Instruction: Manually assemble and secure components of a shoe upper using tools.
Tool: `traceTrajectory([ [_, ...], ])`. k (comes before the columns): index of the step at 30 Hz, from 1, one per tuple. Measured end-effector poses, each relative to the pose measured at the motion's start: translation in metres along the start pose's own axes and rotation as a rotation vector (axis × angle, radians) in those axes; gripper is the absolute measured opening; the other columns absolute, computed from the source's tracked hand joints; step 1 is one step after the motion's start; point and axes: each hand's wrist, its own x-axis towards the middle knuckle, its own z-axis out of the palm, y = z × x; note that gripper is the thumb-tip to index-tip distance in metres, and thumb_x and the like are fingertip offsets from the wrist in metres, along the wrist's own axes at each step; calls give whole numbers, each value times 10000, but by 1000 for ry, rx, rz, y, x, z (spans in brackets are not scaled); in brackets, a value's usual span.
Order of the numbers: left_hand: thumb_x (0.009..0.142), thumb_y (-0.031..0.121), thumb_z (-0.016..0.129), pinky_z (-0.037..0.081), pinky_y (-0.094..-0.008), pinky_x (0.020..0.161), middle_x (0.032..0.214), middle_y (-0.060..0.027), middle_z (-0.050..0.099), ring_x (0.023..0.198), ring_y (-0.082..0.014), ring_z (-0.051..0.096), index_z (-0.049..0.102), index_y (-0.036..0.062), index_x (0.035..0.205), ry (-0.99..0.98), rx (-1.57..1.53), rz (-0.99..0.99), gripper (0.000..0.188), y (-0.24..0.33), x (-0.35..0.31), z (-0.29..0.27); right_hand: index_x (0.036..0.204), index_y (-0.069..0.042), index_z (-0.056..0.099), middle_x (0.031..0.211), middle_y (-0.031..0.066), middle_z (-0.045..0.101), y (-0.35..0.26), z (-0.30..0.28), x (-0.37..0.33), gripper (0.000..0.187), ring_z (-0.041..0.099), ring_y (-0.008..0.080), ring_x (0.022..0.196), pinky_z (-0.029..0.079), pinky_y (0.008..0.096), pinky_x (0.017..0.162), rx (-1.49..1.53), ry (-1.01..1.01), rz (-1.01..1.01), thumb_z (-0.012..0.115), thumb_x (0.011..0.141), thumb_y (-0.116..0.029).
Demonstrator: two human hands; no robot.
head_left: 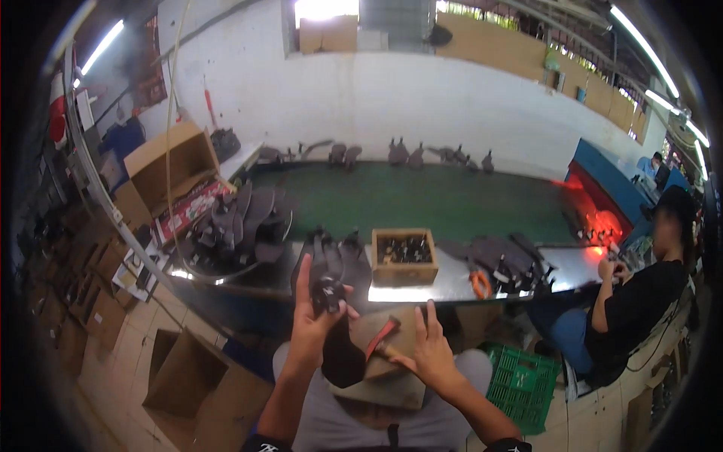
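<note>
Gripping black piece [343, 350], wooden box [405, 274] of parts [404, 248]

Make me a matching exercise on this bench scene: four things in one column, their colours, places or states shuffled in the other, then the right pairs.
Things:
1. Crate
2. Wooden box
3. Hammer
4. Left hand

Descriptions:
A. Partly red, beside the right hand
B. Gripping a dark piece
C. Green all over
D. Filled with small dark parts

Right pairs: 1-C, 2-D, 3-A, 4-B
</note>
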Motion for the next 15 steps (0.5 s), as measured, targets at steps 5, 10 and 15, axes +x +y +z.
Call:
traceTrajectory([
  [5, 938, 36, 614, 571, -302, 607, 1107, -120, 600, 782, -188, 662, 378, 159, 1436, 51, -149, -271, 565, -28, -31, -17, 1446, -87, 362, 1158, 206, 605, 17, 12, -91, 804, 658, 386, 881, 547, 460, 716, 27, -361, 514, 743, 737, -104],
  [10, 967, 201, 636, 472, -359, 940, 1245, -128, 579, 1091, -257, 605, 444, 27, 1376, -43, 614, -46, 484, -118, -4, -33, 1180, -58, 605, 703, 165, 625, 38, -17, -147, 441, 640, 352, 599, 510, 422, 552, 135, -119, 545, 670, 745, -29],
  [15, 917, 428, 646, 281, -527, 1078, 1455, -199, 422, 1358, -371, 376, 412, 41, 1432, -27, 1340, 220, 685, -147, 26, -25, 1085, -4, 645, 548, 27, 493, 47, -18, -203, 294, 526, 152, 476, 441, 281, 506, 587, 145, 806, 705, 805, -74],
])
